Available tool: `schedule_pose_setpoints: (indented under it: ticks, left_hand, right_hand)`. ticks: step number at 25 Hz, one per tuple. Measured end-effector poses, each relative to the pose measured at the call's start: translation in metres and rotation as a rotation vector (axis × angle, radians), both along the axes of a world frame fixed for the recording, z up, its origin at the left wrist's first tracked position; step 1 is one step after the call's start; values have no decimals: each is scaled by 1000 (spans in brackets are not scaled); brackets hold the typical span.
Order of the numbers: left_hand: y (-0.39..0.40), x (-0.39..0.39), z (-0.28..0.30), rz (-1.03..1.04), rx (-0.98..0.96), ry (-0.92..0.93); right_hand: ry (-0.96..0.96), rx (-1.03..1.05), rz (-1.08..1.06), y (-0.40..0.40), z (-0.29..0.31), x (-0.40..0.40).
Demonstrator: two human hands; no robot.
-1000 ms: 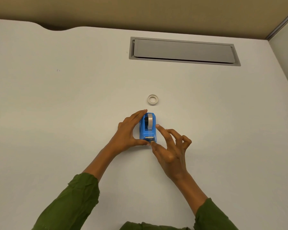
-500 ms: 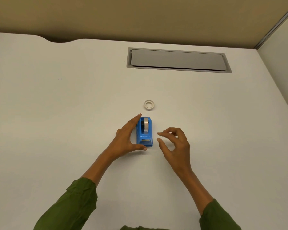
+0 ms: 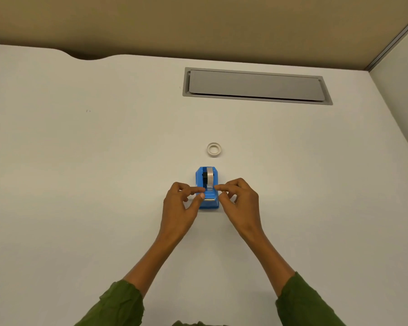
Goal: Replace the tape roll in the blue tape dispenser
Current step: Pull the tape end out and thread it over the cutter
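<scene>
On the white tabletop (image 3: 80,184), at frame centre, the left hand (image 3: 183,203) pinches its fingers (image 3: 196,190) against the blue tape dispenser (image 3: 207,188), which holds a tape roll (image 3: 209,178). Above it lies a loose tape ring (image 3: 214,149), apart. The right hand (image 3: 239,198) pinches the dispenser's other side. A grey cable hatch (image 3: 257,85) sits upper right.

One blue tape dispenser (image 3: 207,188) stands on one bench (image 3: 80,184). Two tape rolls: one mounted (image 3: 209,178), one loose (image 3: 214,149). Two hands: left (image 3: 181,204), right (image 3: 239,201).
</scene>
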State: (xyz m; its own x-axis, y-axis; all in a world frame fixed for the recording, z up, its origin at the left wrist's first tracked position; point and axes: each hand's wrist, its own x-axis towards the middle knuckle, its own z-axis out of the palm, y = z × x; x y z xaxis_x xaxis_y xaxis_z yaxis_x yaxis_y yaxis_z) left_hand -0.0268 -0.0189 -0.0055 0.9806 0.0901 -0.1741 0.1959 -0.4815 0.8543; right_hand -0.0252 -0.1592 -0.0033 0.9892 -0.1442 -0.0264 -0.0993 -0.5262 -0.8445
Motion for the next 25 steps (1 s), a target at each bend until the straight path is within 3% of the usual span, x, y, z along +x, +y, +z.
schedule_pose_setpoints:
  ticks: [15, 25]
  left_hand:
    - [-3, 3, 7, -14, -33, -38]
    - [-4, 4, 3, -34, -20, -41]
  right_hand:
    - [-32, -21, 79, -13, 0, 0]
    - [49, -45, 166, -8, 4, 1]
